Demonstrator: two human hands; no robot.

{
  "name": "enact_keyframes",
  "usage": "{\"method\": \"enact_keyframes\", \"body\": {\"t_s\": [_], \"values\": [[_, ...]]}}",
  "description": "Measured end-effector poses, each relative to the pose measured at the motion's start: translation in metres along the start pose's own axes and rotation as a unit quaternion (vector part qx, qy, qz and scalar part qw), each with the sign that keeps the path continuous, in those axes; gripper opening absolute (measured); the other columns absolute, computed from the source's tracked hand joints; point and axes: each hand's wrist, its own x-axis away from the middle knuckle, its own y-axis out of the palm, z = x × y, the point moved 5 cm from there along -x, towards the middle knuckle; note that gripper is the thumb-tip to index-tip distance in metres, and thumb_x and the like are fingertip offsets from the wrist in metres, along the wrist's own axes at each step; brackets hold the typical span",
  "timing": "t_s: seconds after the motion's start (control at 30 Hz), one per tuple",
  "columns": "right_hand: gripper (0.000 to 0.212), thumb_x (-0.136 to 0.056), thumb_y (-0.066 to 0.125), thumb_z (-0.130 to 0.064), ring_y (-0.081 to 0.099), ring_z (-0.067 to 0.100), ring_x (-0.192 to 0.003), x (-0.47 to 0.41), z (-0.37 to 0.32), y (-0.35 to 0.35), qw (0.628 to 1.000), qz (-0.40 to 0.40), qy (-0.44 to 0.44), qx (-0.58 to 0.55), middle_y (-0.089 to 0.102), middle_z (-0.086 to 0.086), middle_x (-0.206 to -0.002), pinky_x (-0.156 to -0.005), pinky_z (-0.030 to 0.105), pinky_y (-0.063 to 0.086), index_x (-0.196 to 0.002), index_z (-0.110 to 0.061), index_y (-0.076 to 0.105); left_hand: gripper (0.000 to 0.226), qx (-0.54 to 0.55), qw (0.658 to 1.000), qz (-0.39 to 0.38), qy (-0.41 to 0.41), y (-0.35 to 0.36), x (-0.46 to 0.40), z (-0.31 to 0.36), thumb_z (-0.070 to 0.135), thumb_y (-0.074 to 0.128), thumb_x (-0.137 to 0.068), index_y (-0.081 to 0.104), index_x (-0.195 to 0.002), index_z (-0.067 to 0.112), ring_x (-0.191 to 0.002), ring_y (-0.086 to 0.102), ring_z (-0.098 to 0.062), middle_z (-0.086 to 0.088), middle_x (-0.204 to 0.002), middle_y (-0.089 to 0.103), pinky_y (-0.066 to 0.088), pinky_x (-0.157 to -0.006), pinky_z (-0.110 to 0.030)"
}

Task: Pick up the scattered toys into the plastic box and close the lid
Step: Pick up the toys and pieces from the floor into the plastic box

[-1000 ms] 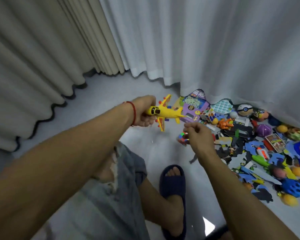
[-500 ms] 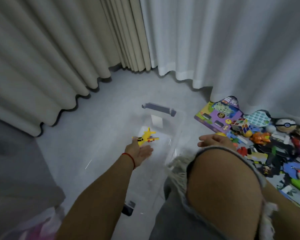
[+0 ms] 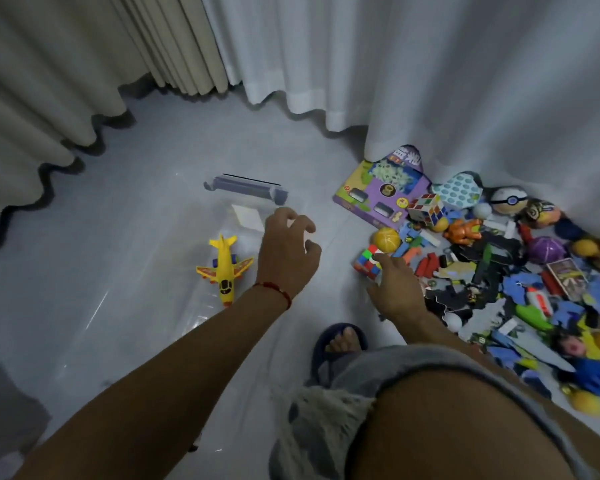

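Observation:
A yellow toy plane (image 3: 225, 269) lies on the bottom of the clear plastic box (image 3: 246, 187), whose grey clip handle marks its far rim. My left hand (image 3: 286, 251) hovers over the box's right side, fingers loosely curled and holding nothing. My right hand (image 3: 394, 287) reaches onto the toy pile, its fingertips touching a small multicoloured cube (image 3: 367, 262). A yellow ball (image 3: 387, 239) sits just beyond that cube. The box's lid is not visible.
A heap of toys (image 3: 499, 271) spreads along the white curtain (image 3: 430, 81) on the right: a purple card pack (image 3: 381, 194), a puzzle cube (image 3: 426, 208), balls, figures and foam pieces. My slippered foot (image 3: 340, 342) and knee are in front. Beige curtains hang on the left.
My left hand let go of the yellow plane, which now lies in the box, and moved right. My right hand reached to the small cube at the pile's edge.

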Motion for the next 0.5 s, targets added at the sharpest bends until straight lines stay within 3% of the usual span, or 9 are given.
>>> {"method": "enact_keyframes", "body": {"t_s": [0.1, 0.17, 0.3, 0.4, 0.5], "values": [[0.07, -0.093, 0.06, -0.031, 0.03, 0.039, -0.139, -0.03, 0.004, 0.014, 0.991, -0.057, -0.036, 0.12, 0.02, 0.014, -0.158, -0.103, 0.054, 0.041, -0.153, -0.034, 0.025, 0.05, -0.098, 0.993, -0.053, 0.044, 0.023, -0.002, -0.015, 0.02, 0.063, -0.074, 0.058, -0.124, 0.018, -0.136, 0.031, -0.035, -0.016, -0.149, 0.036, 0.042, -0.1, -0.044], [0.067, -0.095, 0.056, -0.03, 0.032, 0.04, -0.136, -0.046, 0.004, 0.022, 0.982, -0.081, -0.059, 0.163, 0.022, 0.016, -0.155, -0.104, 0.054, 0.04, -0.153, -0.036, 0.024, 0.061, -0.116, 0.988, -0.091, 0.033, 0.032, -0.004, -0.021, 0.025, 0.063, -0.077, 0.049, -0.136, 0.02, -0.141, 0.022, -0.035, -0.016, -0.155, 0.026, 0.042, -0.1, -0.048], [0.055, -0.095, 0.057, -0.019, 0.041, 0.041, -0.12, -0.059, 0.005, 0.033, 0.978, -0.031, -0.058, 0.197, 0.034, 0.02, -0.14, -0.096, 0.05, 0.045, -0.146, -0.029, 0.037, 0.066, -0.128, 0.987, -0.094, 0.03, 0.035, -0.004, -0.022, 0.031, 0.063, -0.077, 0.045, -0.14, 0.022, -0.14, 0.022, -0.035, -0.014, -0.157, 0.022, 0.043, -0.094, -0.049], [0.049, -0.089, 0.065, -0.031, 0.044, 0.04, -0.113, -0.054, -0.005, 0.026, 0.999, 0.003, -0.009, 0.05, 0.043, 0.019, -0.13, -0.092, 0.051, 0.048, -0.133, -0.03, 0.044, 0.066, -0.087, 0.993, -0.071, 0.018, 0.03, -0.003, -0.021, 0.037, 0.06, -0.078, 0.045, -0.14, 0.024, -0.14, 0.023, -0.034, -0.015, -0.156, 0.024, 0.042, -0.099, -0.05], [0.056, -0.077, 0.063, -0.054, 0.055, 0.032, -0.105, -0.035, -0.035, -0.018, 0.981, 0.073, -0.023, -0.178, 0.054, 0.011, -0.118, -0.086, 0.047, 0.054, -0.127, -0.036, 0.044, 0.08, -0.08, 0.994, -0.065, 0.026, 0.021, -0.002, -0.011, 0.049, 0.064, -0.077, 0.034, -0.147, 0.022, -0.143, 0.019, -0.033, -0.014, -0.157, 0.02, 0.031, -0.111, -0.048]]}}
